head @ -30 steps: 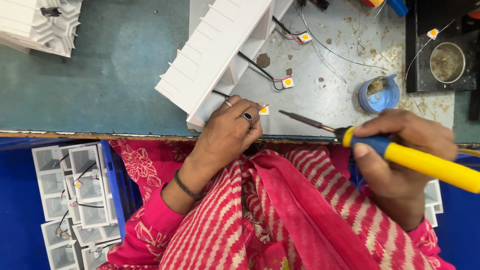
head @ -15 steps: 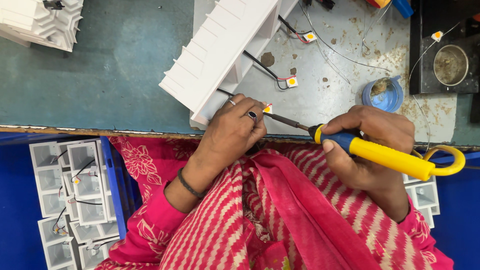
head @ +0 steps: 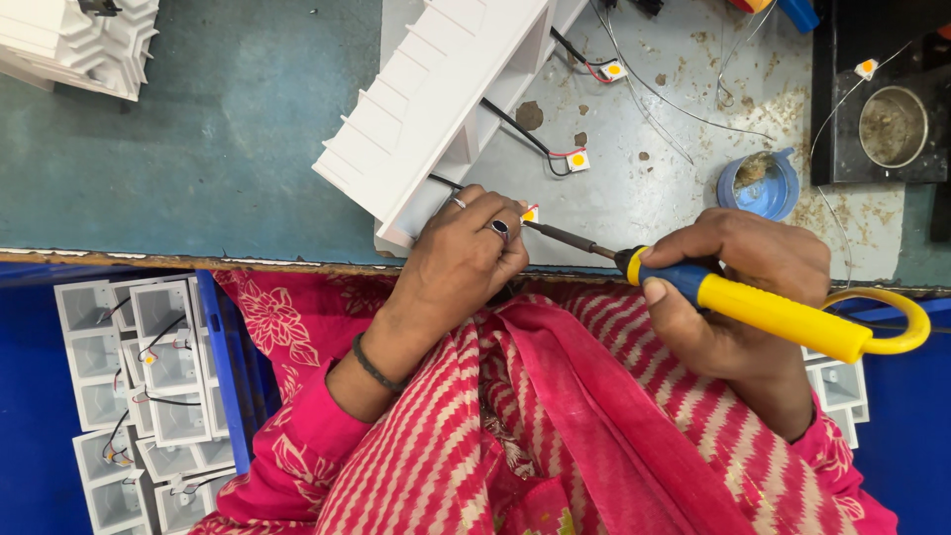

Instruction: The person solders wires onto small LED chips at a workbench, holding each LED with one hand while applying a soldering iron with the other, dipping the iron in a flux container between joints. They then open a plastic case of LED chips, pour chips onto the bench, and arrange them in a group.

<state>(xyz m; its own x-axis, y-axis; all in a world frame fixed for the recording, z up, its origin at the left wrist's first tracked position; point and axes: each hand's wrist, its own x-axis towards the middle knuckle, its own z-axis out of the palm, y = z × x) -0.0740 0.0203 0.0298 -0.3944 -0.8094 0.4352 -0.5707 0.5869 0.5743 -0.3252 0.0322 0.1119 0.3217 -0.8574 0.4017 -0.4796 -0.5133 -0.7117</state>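
The grey-green bench [head: 198, 149] carries a long white ribbed housing [head: 436, 99] lying at a slant, its lower end just at the near edge. Below the bench edge on the left, a blue crate [head: 223, 367] holds stacked white square housings [head: 139, 396] with thin wires. The right hand [head: 743, 297] has its fingers wrapped closed around the blue-and-yellow soldering iron [head: 753, 302], whose metal tip points left toward a small yellow LED chip [head: 530, 214]. The left hand [head: 471, 253], fingers curled and pinched together, rests against the housing's lower end and pins that chip to the bench by its wire. A blue tin [head: 758, 185] stands near the right hand, and another LED chip [head: 579, 159] lies beside the housing.
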